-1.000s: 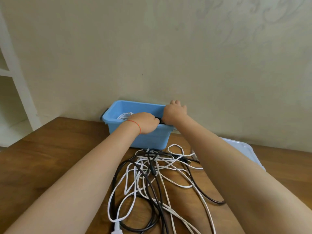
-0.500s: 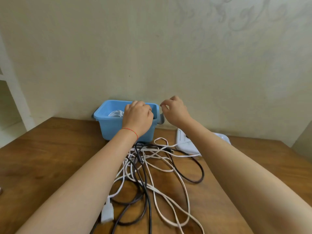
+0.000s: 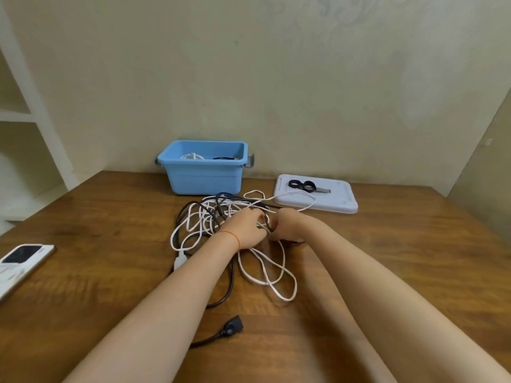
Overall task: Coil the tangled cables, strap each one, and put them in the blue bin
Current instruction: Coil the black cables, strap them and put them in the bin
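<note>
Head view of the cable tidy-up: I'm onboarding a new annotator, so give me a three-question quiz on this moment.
1. True or false: the blue bin already holds coiled cable.
2. What lies on the white lid right of the bin? A) a phone B) black strap loops C) a plug
3. Fill in: the left hand and right hand are both in the ____ of black and white cables on the wooden table.

Key
1. True: a white coil and a dark one show inside.
2. B
3. tangle
</note>
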### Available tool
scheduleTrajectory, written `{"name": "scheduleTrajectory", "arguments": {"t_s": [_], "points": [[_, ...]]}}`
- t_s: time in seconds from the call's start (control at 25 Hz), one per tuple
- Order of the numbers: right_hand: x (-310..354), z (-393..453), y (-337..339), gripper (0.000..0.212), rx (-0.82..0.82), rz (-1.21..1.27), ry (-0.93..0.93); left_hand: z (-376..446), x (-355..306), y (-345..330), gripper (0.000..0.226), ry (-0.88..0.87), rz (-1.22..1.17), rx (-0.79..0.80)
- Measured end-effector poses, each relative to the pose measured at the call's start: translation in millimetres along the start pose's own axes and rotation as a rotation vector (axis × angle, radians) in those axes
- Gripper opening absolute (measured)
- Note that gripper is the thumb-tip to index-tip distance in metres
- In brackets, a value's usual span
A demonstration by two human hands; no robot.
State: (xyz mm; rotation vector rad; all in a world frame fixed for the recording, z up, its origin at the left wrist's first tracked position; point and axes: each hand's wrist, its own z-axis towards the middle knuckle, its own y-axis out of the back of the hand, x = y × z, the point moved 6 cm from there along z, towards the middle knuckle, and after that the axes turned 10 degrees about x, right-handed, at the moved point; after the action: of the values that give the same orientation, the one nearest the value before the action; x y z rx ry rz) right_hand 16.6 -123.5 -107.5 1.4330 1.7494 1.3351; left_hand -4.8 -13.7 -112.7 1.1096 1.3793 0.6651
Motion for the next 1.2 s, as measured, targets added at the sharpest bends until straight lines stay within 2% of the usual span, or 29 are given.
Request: {"name": "scheduleTrajectory", "arguments": {"t_s": [0.08, 0.16, 0.2, 0.24, 0.28, 0.32, 0.4, 0.44, 0.48, 0.56, 0.72, 0.88, 0.96, 1.0, 1.08, 1.16, 1.2], "points": [[-9.5, -19.1, -4.2, 0.018, 0.236, 0.037, -0.019, -4.0, -1.7, -4.2, 0.063, 0.012, 0.055, -0.012], [-24.4, -42.9, -10.3, 0.02, 0.526, -0.081, -0.123, -7.5, -4.5, -10.0, 0.068, 0.025, 0.15, 0.003], [-35.6, -50.8, -10.5, 0.023, 0.628, -0.133, -0.202, -9.9, -5.1, -12.7, 0.068, 0.038, 0.181, 0.004], [-45.3, -55.0, -7.8, 0.028, 0.662, -0.14, -0.272, -11.8, -4.6, -14.3, 0.068, 0.06, 0.203, -0.02], [-53.6, -54.2, -4.1, 0.034, 0.615, -0.1, -0.318, -14.7, -4.6, -14.0, 0.067, 0.087, 0.231, -0.071], [-57.8, -50.9, 2.6, 0.039, 0.457, -0.035, -0.323, -17.4, -3.9, -13.4, 0.068, 0.121, 0.265, -0.122], [-55.7, -41.3, 21.1, 0.038, -0.05, 0.058, -0.213, -21.2, -0.1, -16.8, 0.073, 0.179, 0.324, -0.128], [-49.4, -40.1, 20.9, 0.033, -0.217, 0.132, -0.139, -22.1, 3.4, -22.2, 0.076, 0.193, 0.335, -0.082], [-42.8, -39.2, 13.2, 0.028, -0.25, 0.193, -0.079, -22.3, 7.0, -27.6, 0.077, 0.196, 0.34, -0.032], [-32.7, -32.6, -11.8, 0.035, -0.149, 0.172, -0.046, -24.8, 16.4, -34.4, 0.078, 0.198, 0.339, 0.03], [-41.0, -39.7, -20.2, 0.02, -0.171, 0.08, -0.184, -25.7, 31.1, -36.0, 0.08, 0.24, 0.291, 0.046], [-66.9, -58.4, -13.0, 0.008, -0.088, 0.322, -0.194, -20.3, 45.4, -27.1, 0.085, 0.346, 0.27, 0.012], [-84.0, -72.1, 1.5, 0.01, -0.217, 0.402, -0.174, -20.0, 49.5, -21.9, 0.081, 0.382, 0.284, 0.034], [-93.3, -80.2, 10.7, 0.011, -0.359, 0.433, -0.176, -21.8, 46.8, -18.6, 0.076, 0.381, 0.312, 0.01], [-102.1, -96.4, 21.0, 0.012, -0.613, 0.556, -0.151, -30.7, 30.3, -7.7, 0.056, 0.325, 0.378, -0.191], [-95.1, -101.1, 21.3, 0.008, -0.671, 0.699, -0.021, -40.7, 3.6, 3.8, 0.042, 0.175, 0.355, -0.454], [-86.4, -101.0, 20.4, 0.007, -0.652, 0.756, 0.076, -41.7, -9.2, 6.7, 0.043, 0.073, 0.284, -0.513]]}}
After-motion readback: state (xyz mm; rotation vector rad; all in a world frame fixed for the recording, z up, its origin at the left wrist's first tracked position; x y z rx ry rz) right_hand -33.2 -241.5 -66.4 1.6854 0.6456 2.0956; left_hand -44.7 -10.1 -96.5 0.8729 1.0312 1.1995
